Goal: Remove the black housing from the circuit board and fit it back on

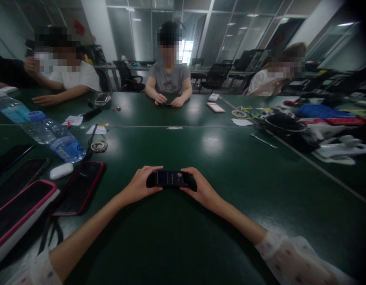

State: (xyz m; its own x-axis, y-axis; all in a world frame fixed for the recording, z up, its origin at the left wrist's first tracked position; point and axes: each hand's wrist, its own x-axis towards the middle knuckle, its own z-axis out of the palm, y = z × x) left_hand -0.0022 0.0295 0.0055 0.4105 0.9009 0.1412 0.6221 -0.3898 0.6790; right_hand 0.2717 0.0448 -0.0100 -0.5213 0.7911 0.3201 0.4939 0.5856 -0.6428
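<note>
A small black device with a dark screen and buttons (171, 179) lies sideways on the dark green table (183, 241), straight in front of me. My left hand (143, 183) grips its left end between thumb and fingers. At the other end, my right hand (197, 184) pinches it in the same way. Its screen is on the left half and a lighter square control is toward the right. Whether the device is slightly raised off the table I cannot tell.
Left of me are phones, one in a red case (82, 188), a white earbud case (61, 171) and plastic water bottles (56, 136). A metal wrench-like tool (263, 141), cables (251, 113) and a white device (343, 148) lie to the right. Three people sit across the table.
</note>
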